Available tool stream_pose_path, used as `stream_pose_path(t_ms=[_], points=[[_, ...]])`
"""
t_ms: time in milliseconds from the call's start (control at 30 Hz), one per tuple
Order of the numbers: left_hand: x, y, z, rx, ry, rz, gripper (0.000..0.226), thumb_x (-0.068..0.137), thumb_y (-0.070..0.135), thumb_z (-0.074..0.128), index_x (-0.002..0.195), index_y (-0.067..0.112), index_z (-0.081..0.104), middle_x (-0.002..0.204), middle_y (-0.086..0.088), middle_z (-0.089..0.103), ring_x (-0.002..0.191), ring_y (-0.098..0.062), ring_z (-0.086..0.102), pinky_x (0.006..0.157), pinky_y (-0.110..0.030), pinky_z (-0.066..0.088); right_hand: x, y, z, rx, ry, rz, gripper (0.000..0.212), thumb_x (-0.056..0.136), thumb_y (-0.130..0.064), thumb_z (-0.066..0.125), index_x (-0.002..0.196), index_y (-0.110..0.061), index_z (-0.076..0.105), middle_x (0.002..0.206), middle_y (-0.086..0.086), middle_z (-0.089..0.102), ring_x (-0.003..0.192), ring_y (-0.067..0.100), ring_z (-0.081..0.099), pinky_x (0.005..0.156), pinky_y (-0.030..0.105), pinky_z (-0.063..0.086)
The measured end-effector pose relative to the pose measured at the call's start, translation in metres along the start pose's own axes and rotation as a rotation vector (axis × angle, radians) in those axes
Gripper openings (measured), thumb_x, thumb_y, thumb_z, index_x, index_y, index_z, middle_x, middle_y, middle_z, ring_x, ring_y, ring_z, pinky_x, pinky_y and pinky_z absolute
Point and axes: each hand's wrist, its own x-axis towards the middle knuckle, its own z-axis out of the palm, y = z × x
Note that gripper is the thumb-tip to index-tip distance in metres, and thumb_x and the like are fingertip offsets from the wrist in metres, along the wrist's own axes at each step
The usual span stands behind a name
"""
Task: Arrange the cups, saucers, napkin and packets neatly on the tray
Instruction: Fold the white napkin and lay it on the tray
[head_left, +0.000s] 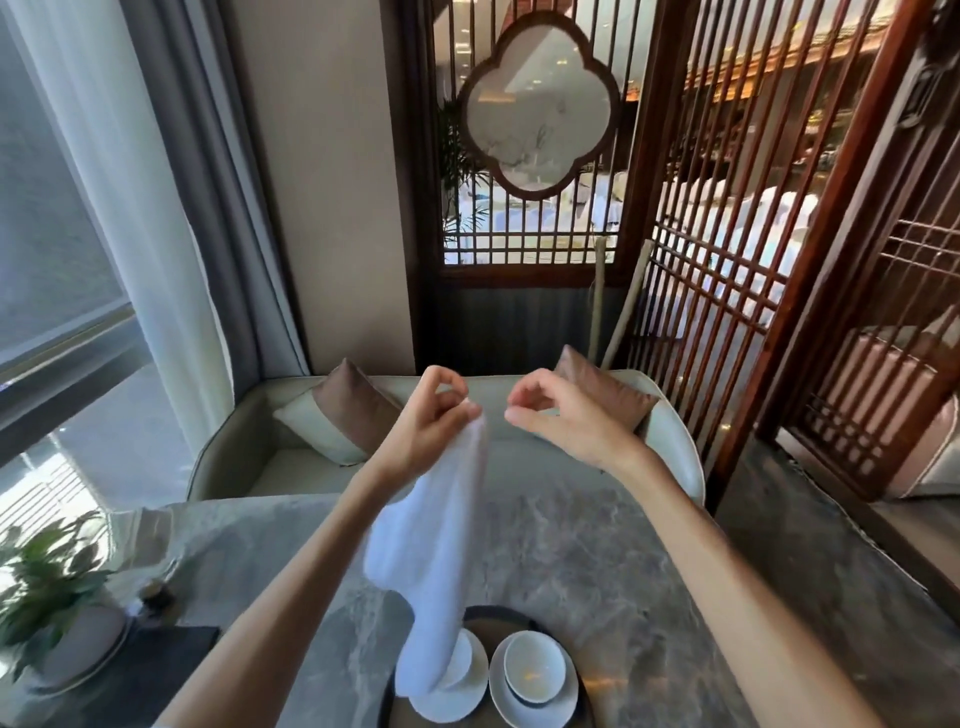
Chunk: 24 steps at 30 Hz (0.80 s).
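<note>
I see the tray (524, 616) at the near edge of the table (597, 551), with two saucers side by side on it, the left saucer (467, 691) touching or just beside the right saucer (566, 701), and a cup (535, 664) sitting on the right one. The napkin (434, 525) hangs from my left hand (431, 421) above the table, its lower end draped over the left saucer, while my right hand (558, 415) is raised just right of the left, clear of the napkin. A potted plant (49, 582) stands at the near left, and a sofa (270, 467) with a cushion (343, 415) lies beyond the table's far edge.

Two hands: left (431, 421), right (563, 421). One white napkin (436, 530). Two saucers (470, 699) (563, 701), one cup (535, 667) in clear view, one dark tray (498, 613), two cushions (343, 410) (605, 392), one potted plant (47, 577).
</note>
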Motion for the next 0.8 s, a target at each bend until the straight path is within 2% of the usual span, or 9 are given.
stream_pose_path(t_ms=[67,100,167,300,400,533,600,667,800], points=[[-0.006,-0.004,-0.001,0.047,-0.003,0.017,0.015,0.096,0.002,0.055,0.099,0.004,0.041,0.066,-0.006,0.047,0.06,-0.016,0.038,0.054,-0.023,0.032,0.003,0.0,0.013,0.008,-0.035,0.019,0.03,0.073,-0.055,0.073,0.097,-0.04,0.064,0.1,-0.011,0.071,0.098,0.005,0.068,0.09,0.031,0.055],[-0.007,-0.005,-0.001,0.079,-0.004,0.028,0.015,0.096,0.004,0.056,0.099,0.006,0.041,0.06,0.003,0.049,0.054,-0.011,0.038,0.051,-0.02,0.031,0.005,0.0,0.02,0.031,-0.066,0.032,0.032,0.073,-0.054,0.075,0.099,-0.038,0.065,0.1,-0.009,0.072,0.098,0.006,0.069,0.089,0.032,0.057],[-0.006,-0.004,-0.002,0.098,-0.001,0.019,0.014,0.098,0.008,0.054,0.099,0.008,0.04,0.055,0.01,0.054,0.05,-0.003,0.039,0.048,-0.017,0.032,0.009,-0.003,0.032,0.041,-0.094,0.027,0.031,0.078,-0.043,0.077,0.104,-0.03,0.067,0.097,-0.004,0.074,0.095,0.008,0.071,0.087,0.033,0.06],[-0.011,-0.006,-0.011,0.039,0.003,-0.056,0.01,0.1,0.017,0.053,0.101,0.012,0.044,0.065,0.015,0.061,0.062,-0.004,0.049,0.057,-0.019,0.039,0.013,-0.009,0.038,-0.059,-0.069,0.0,0.021,0.083,-0.038,0.075,0.097,-0.023,0.07,0.089,-0.004,0.074,0.085,0.008,0.07,0.078,0.028,0.058],[-0.022,-0.02,-0.022,0.104,-0.179,-0.169,0.028,0.092,0.029,0.065,0.105,0.008,0.052,0.084,0.004,0.058,0.079,-0.009,0.052,0.069,-0.025,0.043,0.012,-0.011,0.025,0.012,-0.054,0.022,0.011,0.086,-0.03,0.072,0.091,-0.021,0.067,0.083,-0.006,0.07,0.075,0.007,0.066,0.067,0.029,0.056],[-0.041,-0.051,-0.04,0.45,-0.485,-0.291,0.03,0.089,0.034,0.066,0.091,0.005,0.06,0.081,0.01,0.052,0.074,-0.005,0.046,0.071,-0.028,0.04,0.007,-0.001,-0.016,0.069,0.118,0.06,0.008,0.091,-0.016,0.067,0.087,-0.023,0.063,0.076,-0.008,0.063,0.067,0.005,0.058,0.056,0.02,0.048],[-0.048,-0.06,-0.055,0.434,-0.451,-0.347,0.023,0.09,0.027,0.068,0.077,0.01,0.062,0.068,0.012,0.051,0.063,-0.004,0.046,0.061,-0.024,0.041,0.002,0.009,-0.037,0.061,0.187,0.088,0.002,0.092,-0.014,0.066,0.093,-0.014,0.064,0.084,0.002,0.064,0.068,0.001,0.06,0.054,0.013,0.049],[-0.049,-0.058,-0.067,0.335,-0.359,-0.386,0.023,0.089,0.023,0.071,0.067,0.018,0.064,0.056,0.009,0.053,0.052,-0.006,0.052,0.05,-0.021,0.044,-0.003,0.019,-0.053,0.048,0.241,0.122,0.011,0.093,-0.014,0.065,0.101,-0.007,0.064,0.09,0.005,0.065,0.068,-0.005,0.061,0.055,0.01,0.05],[-0.038,-0.041,-0.071,0.212,-0.052,-0.357,0.024,0.087,0.029,0.072,0.067,0.016,0.072,0.052,0.004,0.059,0.049,-0.01,0.057,0.048,-0.019,0.046,-0.008,0.028,-0.06,0.12,0.326,0.222,0.012,0.094,-0.016,0.063,0.105,-0.013,0.061,0.093,0.003,0.066,0.079,0.011,0.063,0.056,0.017,0.05]])
